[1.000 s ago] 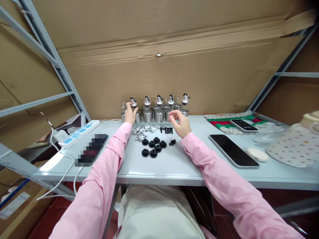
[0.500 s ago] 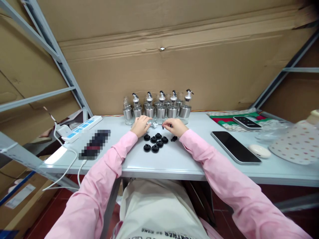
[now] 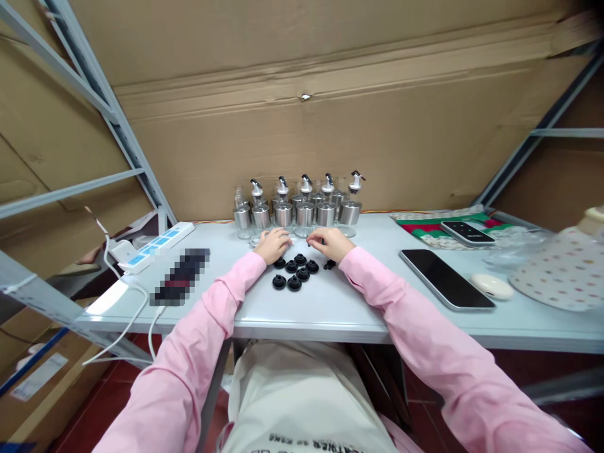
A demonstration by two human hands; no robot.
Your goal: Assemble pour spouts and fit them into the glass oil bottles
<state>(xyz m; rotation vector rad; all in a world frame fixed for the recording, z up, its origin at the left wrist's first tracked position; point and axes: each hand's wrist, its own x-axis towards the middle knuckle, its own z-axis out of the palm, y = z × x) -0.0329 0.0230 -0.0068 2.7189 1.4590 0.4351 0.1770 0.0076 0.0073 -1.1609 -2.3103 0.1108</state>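
from my seat, my left hand (image 3: 274, 245) lies low over the table (image 3: 314, 314) between 11 and 12 o'clock, fingers curved and a little apart; i can't tell whether it holds anything. between 12 and 1, my right hand (image 3: 330, 244) has thumb and finger pressed together on a small black piece (image 3: 309, 244), mostly hidden. round black stoppers (image 3: 294, 284) sit at 12, nearer me, and tiny black bits (image 3: 329, 265) lie just beside my right wrist. beyond my hands at 12 stand steel-and-glass bottles (image 3: 304, 215), five topped with spouts (image 3: 306, 184). a phone (image 3: 446, 279) lies between 1 and 2, a power strip (image 3: 163, 246) between 10 and 11.
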